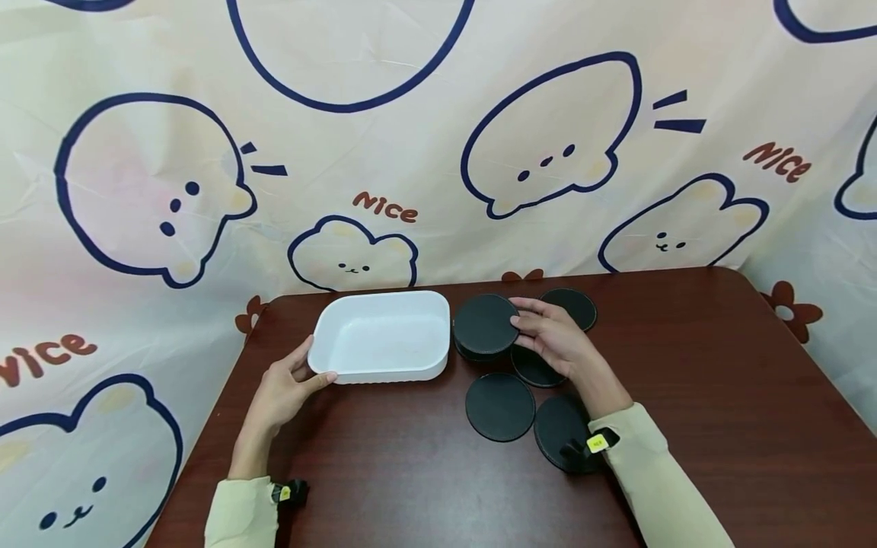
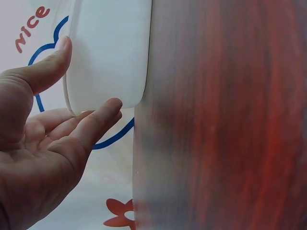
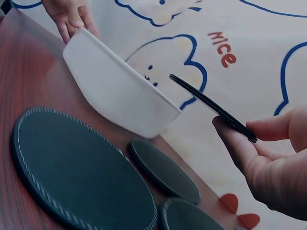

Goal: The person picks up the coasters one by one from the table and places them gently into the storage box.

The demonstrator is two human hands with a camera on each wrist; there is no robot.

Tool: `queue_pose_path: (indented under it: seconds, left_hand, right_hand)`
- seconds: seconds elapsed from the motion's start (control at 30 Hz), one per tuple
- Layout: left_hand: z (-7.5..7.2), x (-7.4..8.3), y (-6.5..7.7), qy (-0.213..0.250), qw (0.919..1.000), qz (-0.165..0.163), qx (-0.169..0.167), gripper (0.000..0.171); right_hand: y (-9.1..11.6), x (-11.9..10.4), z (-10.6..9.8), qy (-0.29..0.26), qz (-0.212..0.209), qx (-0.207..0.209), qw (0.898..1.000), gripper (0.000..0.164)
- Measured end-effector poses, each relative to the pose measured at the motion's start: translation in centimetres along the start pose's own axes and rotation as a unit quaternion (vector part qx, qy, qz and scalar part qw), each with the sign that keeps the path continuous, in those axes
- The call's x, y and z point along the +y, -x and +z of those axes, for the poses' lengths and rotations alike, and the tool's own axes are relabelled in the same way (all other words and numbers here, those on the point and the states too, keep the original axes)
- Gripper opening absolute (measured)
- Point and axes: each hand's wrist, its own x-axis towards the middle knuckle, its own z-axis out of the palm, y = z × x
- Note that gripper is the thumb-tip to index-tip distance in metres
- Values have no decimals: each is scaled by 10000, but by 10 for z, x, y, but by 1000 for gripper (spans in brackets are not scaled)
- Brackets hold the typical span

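Note:
In the head view a white rectangular tub [image 1: 380, 335] with rounded corners sits at the back of the table. My left hand [image 1: 284, 388] grips its near left corner, thumb along the front rim and fingers at the end wall. A black round coaster [image 1: 485, 326] is pinched between thumb and fingers at its right edge by my right hand [image 1: 551, 335]. The right wrist view shows this coaster [image 3: 206, 103] edge-on, raised above the tabletop. Directly below it another black coaster [image 1: 479, 355] is partly hidden. The tub's inside shows no coaster.
More black coasters lie about the right hand: a far one [image 1: 575, 304], one partly under the hand [image 1: 537, 371], a near one [image 1: 500, 407] and one beneath the wrist [image 1: 562, 430]. A patterned curtain [image 1: 438, 152] hangs behind the brown table [image 1: 404, 472].

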Motion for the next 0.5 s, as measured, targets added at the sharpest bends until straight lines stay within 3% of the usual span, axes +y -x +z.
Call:
queue_pose_path:
  seconds: [0.5]
  left_hand:
    - [0,0,0,-34,10000,-22,-23,98]
  right_hand:
    - [-19,12,54,-494,-17,17,9988,55]
